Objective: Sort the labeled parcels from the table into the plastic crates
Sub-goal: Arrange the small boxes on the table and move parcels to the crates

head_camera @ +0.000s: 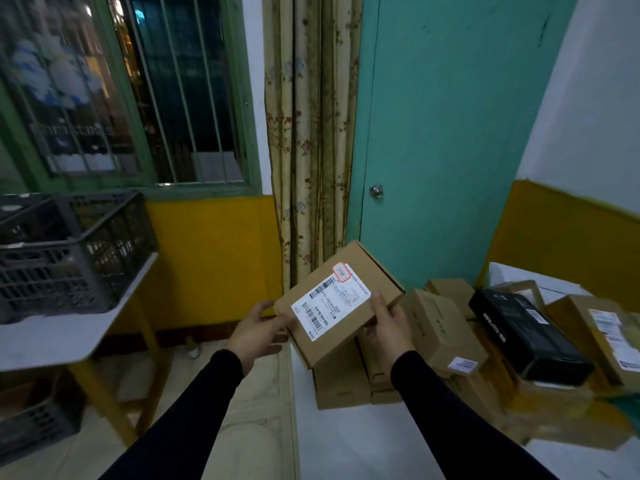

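Two hands up in front, black sleeves leading in: the left hand (258, 329) cups the near-left edge of a brown cardboard parcel (341, 306) while the right hand (388, 325) clamps its right side, thumb lying across the top by the white shipping label (330, 304), the box held tilted in the air above the white desk (346, 441). Just beyond and to the right, more parcels (440, 327) and a black box (523, 330) pile up on that desk. Farther left, a dark plastic crate (69, 251) sits on a second desk (62, 337) under the window.
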A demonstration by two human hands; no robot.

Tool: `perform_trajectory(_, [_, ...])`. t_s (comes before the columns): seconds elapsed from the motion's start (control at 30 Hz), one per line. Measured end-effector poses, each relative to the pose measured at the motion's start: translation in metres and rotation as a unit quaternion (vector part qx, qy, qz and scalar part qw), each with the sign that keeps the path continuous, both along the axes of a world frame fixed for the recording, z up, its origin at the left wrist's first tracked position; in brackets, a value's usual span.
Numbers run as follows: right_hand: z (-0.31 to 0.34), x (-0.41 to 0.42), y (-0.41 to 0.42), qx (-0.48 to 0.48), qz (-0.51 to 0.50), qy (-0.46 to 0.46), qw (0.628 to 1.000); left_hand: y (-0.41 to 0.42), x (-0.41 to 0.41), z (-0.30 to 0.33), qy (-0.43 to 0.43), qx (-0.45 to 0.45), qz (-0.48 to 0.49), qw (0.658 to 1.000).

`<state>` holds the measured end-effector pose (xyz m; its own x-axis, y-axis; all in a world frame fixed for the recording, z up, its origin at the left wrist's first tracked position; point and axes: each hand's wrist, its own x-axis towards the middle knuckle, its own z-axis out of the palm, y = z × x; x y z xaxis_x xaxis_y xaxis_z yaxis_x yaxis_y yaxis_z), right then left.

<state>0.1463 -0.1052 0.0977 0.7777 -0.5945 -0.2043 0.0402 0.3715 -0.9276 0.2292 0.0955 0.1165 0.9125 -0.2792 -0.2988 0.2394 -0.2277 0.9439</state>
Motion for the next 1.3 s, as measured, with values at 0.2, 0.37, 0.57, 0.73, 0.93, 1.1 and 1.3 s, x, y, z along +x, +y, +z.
perform_trajectory(0.2, [0.007, 0.003, 0.002, 0.121, -0.003, -0.066, 0.990, -0.004, -0.006, 0.007, 0.018, -0.032, -0.047, 0.998])
perform_trajectory(0.37, [0.009, 0.001, 0.007, 0.164, 0.060, -0.064, 0.982, -0.004, -0.006, 0.015, 0.002, -0.150, -0.016, 0.989])
perform_trajectory(0.57, [0.015, -0.009, -0.003, -0.026, -0.005, 0.036, 0.999, 0.021, 0.023, 0.073, -0.115, -0.110, 0.001, 0.987])
perform_trajectory(0.73, [0.029, -0.016, 0.007, -0.203, 0.048, 0.041, 0.977, 0.030, 0.020, 0.085, -0.133, -0.011, -0.049, 0.990])
perform_trajectory(0.93, [0.022, -0.018, 0.030, -0.246, 0.211, 0.059, 0.944, 0.017, 0.003, 0.072, -0.139, -0.037, -0.014, 0.990])
perform_trajectory(1.1, [0.023, -0.016, 0.036, -0.211, 0.172, 0.026, 0.962, 0.014, -0.002, 0.068, -0.157, -0.067, 0.029, 0.985])
perform_trajectory(1.3, [0.031, -0.006, 0.035, -0.195, 0.111, -0.017, 0.974, 0.007, -0.019, 0.055, -0.157, -0.033, -0.013, 0.987])
